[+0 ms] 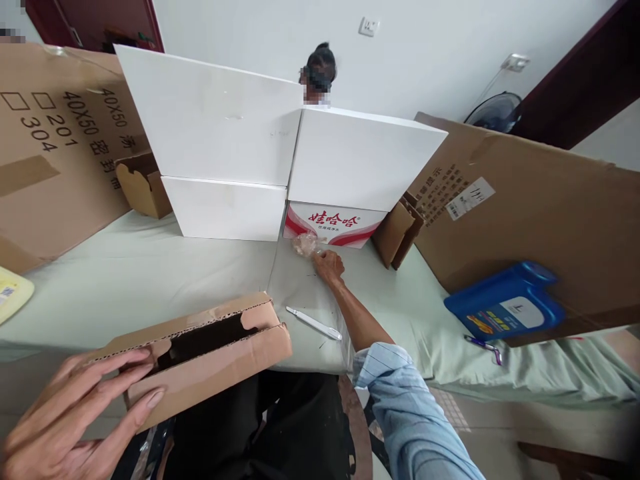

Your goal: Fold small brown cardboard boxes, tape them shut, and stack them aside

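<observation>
My left hand [75, 413] grips the near left end of a long, narrow cardboard box [220, 367], its fingers over the rim and thumb on the side. The box is open along the top, with a dark inside. Farther off, my right hand [330, 265] is closed with its fingertips on a crumpled wad of clear plastic [305, 244]. That wad lies on the cloth against a white carton with red lettering [340, 223]. Between the box and my right forearm lies a white utility knife [315, 323].
White panels [215, 120] stand behind, flanked by large cardboard sheets [60, 153] and small open boxes [397, 233]. A blue jug [505, 300] lies at right beside a purple razor-like tool [485, 345]. A yellow container [15, 293] is at left. A person's head [320, 70] shows behind the panels.
</observation>
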Demonstrator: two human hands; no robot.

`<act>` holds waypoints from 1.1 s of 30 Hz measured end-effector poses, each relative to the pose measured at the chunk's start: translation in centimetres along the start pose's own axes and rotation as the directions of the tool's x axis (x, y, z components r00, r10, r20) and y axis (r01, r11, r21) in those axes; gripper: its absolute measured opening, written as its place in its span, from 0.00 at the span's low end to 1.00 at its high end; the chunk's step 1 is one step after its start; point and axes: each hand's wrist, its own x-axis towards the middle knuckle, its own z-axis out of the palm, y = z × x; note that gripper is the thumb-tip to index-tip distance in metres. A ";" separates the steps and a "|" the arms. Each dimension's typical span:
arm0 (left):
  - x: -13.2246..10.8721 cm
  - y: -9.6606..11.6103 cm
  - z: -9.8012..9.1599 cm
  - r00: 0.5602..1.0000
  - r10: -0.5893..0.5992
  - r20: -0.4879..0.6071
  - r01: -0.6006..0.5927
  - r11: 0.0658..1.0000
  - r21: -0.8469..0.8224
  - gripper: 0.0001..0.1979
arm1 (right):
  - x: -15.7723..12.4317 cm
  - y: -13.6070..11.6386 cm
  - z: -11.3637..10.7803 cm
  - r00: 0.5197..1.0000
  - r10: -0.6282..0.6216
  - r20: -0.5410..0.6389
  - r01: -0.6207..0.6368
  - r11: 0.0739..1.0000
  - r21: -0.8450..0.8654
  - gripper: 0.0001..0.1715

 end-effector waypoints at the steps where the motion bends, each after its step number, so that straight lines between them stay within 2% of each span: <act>1: 0.3 0.2 0.0 1.000 0.012 -0.009 -0.012 1.000 0.015 0.18 | 0.0 0.0 -0.1 1.000 0.006 -0.003 -0.006 1.000 -0.001 0.22; 7: 1.2 1.1 0.0 0.998 0.063 -0.017 -0.060 0.989 0.132 0.12 | -0.8 0.2 -1.2 0.998 -0.008 -0.064 0.011 0.999 0.053 0.34; 11: 1.4 1.4 -0.1 0.999 0.050 0.005 -0.050 0.985 0.165 0.08 | -2.2 0.0 -2.8 0.984 -0.106 -0.145 0.126 0.983 0.135 0.32; 14: 2.0 1.5 -0.2 0.997 0.046 0.062 -0.055 0.988 0.143 0.06 | -4.5 -1.1 -4.2 0.934 -0.274 -0.229 0.321 0.926 0.201 0.23; 17: 3.1 1.3 -0.4 0.988 0.058 0.140 -0.077 0.988 0.134 0.05 | -9.0 -2.9 -5.9 0.832 -0.483 -0.273 0.547 0.796 0.259 0.15; 18: 3.5 1.2 -0.5 0.984 0.065 0.167 -0.089 0.987 0.138 0.06 | -10.9 -3.5 -6.6 0.781 -0.560 -0.275 0.622 0.731 0.280 0.15; 19: 3.9 1.0 -0.6 0.978 0.072 0.198 -0.101 0.985 0.141 0.07 | -13.0 -4.1 -7.4 0.707 -0.651 -0.276 0.707 0.639 0.302 0.16; 20: 4.3 0.8 -0.7 0.970 0.078 0.232 -0.113 0.983 0.142 0.08 | -15.1 -4.7 -8.1 0.597 -0.752 -0.279 0.796 0.512 0.324 0.17; 21: 4.7 0.7 -0.9 0.959 0.080 0.271 -0.122 0.982 0.141 0.09 | -17.0 -5.3 -8.8 0.428 -0.859 -0.283 0.881 0.326 0.342 0.18; 23: 5.3 0.3 -1.2 0.934 0.070 0.349 -0.124 0.983 0.133 0.09 | -20.2 -6.6 -10.0 0.073 -0.965 -0.252 0.940 -0.018 0.341 0.18; 24: 5.6 0.1 -1.3 0.922 0.059 0.383 -0.116 0.985 0.128 0.08 | -21.3 -7.2 -10.3 -0.063 -0.976 -0.210 0.936 -0.130 0.326 0.19; 25: 5.8 -0.1 -1.4 0.910 0.046 0.413 -0.106 0.987 0.124 0.10 | -22.0 -7.8 -10.4 -0.144 -0.978 -0.151 0.937 -0.183 0.298 0.23; 26: 6.1 -0.3 -1.5 0.897 0.034 0.441 -0.096 0.988 0.118 0.15 | -22.4 -8.4 -10.3 -0.189 -0.978 -0.089 0.943 -0.206 0.260 0.28; 28: 6.5 -0.6 -1.5 0.870 0.014 0.494 -0.079 0.991 0.110 0.24 | -22.3 -9.2 -10.0 -0.232 -0.973 0.013 0.960 -0.226 0.164 0.40; 30: 6.9 -0.8 -1.7 0.835 -0.008 0.550 -0.061 0.992 0.107 0.32 | -21.8 -9.7 -9.6 -0.254 -0.965 0.066 0.965 -0.249 0.078 0.46; 33: 7.5 -0.9 -2.2 0.782 -0.029 0.623 -0.021 0.997 0.074 0.44 | -21.2 -9.8 -9.9 -0.262 -0.965 0.033 0.965 -0.261 0.025 0.48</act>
